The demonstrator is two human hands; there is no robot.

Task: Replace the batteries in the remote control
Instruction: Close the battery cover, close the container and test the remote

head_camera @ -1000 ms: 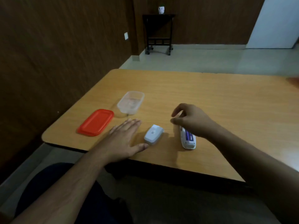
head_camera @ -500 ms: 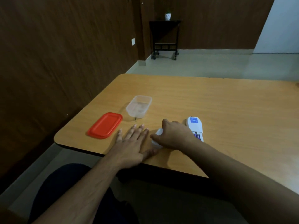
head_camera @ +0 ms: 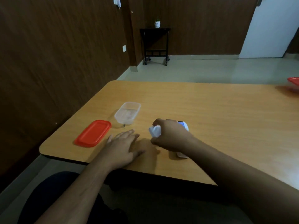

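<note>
My right hand is closed around the small white battery cover and holds it just above the table. The white remote control lies on the wooden table behind and under that hand; only its far end with a blue label and its near tip show. My left hand rests flat on the table with fingers spread, left of the cover, holding nothing.
A clear plastic container stands beyond my left hand, its red lid lying beside it near the left table edge. Another red-lidded container sits at the far right edge. The table's near edge runs just under my wrists.
My right hand moved from the remote leftward to the white cover, closed on it and lifted it. My left hand stayed flat on the table.
</note>
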